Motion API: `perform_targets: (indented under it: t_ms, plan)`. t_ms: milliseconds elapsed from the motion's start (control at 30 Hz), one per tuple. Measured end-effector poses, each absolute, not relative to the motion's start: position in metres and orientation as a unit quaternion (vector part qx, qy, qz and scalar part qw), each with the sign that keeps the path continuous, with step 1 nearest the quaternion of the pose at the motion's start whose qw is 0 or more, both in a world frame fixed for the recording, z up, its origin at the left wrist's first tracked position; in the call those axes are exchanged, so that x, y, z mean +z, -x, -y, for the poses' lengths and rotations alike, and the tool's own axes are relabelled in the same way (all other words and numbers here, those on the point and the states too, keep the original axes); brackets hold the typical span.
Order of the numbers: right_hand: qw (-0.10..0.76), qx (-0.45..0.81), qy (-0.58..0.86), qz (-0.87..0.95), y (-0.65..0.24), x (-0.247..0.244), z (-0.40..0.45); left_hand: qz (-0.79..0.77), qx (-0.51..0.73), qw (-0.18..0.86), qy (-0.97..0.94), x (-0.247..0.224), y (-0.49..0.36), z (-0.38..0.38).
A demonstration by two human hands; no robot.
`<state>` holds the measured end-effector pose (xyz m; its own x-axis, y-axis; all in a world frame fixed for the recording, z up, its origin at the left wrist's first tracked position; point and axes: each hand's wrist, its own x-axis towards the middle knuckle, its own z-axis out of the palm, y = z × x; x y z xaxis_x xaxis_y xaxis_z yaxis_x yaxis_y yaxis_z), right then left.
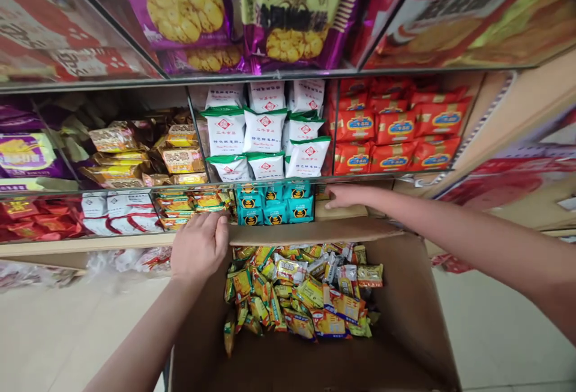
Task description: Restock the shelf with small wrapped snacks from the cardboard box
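My left hand [200, 245] rests at the upper left corner of an open cardboard box [432, 308], fingers bent over toward the lower shelf edge; what lies beneath them is hidden. My right hand [342, 196] reaches into the lower shelf, just right of the teal packets [275, 203], with a finger stretched out and nothing visible in it. Inside the box lies a loose heap of small yellow and orange snack packets [297, 296].
Above are white packets with green edges [264, 131], red packets [398, 128] and brown-gold packets [119, 137], split by clear dividers. Large purple biscuit bags [186, 17] fill the top shelf. Plastic bags [130, 263] lie under the shelf at left.
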<state>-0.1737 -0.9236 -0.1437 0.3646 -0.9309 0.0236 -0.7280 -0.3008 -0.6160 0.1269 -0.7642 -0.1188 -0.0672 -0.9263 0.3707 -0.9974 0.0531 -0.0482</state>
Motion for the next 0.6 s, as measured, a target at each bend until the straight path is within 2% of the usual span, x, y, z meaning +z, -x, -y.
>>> perform_targets:
  t_ms: [100,200,267,333,467,600]
  plan:
    - [0.266,-0.147,0.813,-0.497,0.198,-0.118,0.887,0.779,0.103,0.114,-0.608,-0.132,-0.115,0.736]
    - [0.177,-0.235,0.841,-0.455,0.225,-0.102,0.827,0.866,-0.009,0.038,-0.499,-0.162,-0.098,0.709]
    - [0.114,-0.291,0.845,-0.434,0.238,-0.102,0.785,0.847,-0.024,0.0,-0.531,-0.185,-0.092,0.705]
    - [0.088,-0.307,0.848,-0.422,0.246,-0.111,0.75,0.794,-0.018,-0.033,-0.607,-0.203,-0.092,0.714]
    - [0.117,-0.312,0.842,-0.425,0.245,-0.134,0.709,0.749,-0.048,-0.076,-0.657,-0.21,-0.1,0.736]
    - [0.232,-0.319,0.816,-0.422,0.224,-0.148,0.692,0.771,-0.082,-0.055,-0.629,-0.185,-0.099,0.726]
